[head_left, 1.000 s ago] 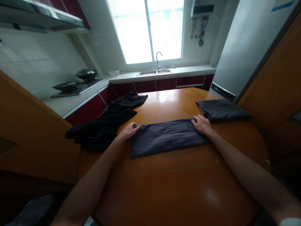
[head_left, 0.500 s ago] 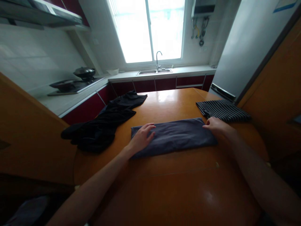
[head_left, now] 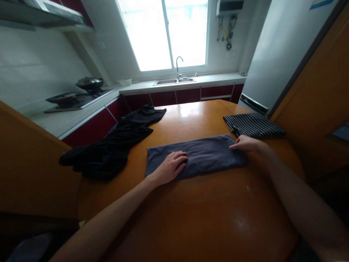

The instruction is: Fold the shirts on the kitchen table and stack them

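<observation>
Under loosely extended left fingers (head_left: 179, 159) lies grey cloth (head_left: 209, 154); right fingers (head_left: 236, 146) meet its edge, grip unclear.

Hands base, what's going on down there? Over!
Left hand open, resting on blue-gray cloth; right hand at its right end, grip unclear. Cloth lying flat on table. Striped cloth close beyond right hand, dark clothes off left.

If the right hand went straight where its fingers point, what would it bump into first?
The right hand would first meet the grey cloth just ahead, then probably the left hand, though depth is hard to judge.
</observation>
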The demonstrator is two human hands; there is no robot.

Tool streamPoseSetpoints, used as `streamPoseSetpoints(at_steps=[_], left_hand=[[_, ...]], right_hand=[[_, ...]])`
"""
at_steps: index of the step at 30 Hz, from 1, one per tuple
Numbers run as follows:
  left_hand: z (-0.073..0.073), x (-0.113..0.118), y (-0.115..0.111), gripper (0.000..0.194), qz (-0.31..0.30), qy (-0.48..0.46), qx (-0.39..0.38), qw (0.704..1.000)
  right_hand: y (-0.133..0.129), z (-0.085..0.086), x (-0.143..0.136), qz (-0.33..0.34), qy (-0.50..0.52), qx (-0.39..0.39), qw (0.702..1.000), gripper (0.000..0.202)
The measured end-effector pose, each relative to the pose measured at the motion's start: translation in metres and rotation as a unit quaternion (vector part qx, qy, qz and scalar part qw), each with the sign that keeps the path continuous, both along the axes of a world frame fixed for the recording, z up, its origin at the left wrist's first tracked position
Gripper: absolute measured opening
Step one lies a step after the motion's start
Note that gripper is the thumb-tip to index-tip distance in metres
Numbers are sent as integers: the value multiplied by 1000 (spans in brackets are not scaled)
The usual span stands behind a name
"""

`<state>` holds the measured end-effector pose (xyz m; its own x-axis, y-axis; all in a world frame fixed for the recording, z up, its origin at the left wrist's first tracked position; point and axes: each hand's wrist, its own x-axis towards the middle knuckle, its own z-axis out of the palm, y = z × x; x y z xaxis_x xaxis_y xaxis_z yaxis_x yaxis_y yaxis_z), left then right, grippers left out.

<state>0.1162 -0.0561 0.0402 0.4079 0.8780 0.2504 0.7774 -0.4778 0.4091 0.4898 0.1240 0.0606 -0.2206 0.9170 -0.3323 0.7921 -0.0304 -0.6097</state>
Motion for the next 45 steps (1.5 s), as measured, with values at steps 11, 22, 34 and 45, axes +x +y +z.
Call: streamPoseSetpoints(at_steps=[11, 22, 34, 45], left_hand=[[2, 1, -1, 33, -3, -11, -8, 1000], [-1, 27, 2, 57, -14, -338, -105, 935], [-10, 25, 22, 53, 18, -384, -150, 911], [17, 23, 11, 56, 58, -416, -300, 856]], right_hand=[[-15, 15, -10, 1, 104, -92, 990, 21], [-72, 22, -99, 44, 249, 69, 965, 65], [-138, -10, -164, 165, -11, 237, 957, 69], [-111, 3, -138, 106, 239, 220, 940, 40]])
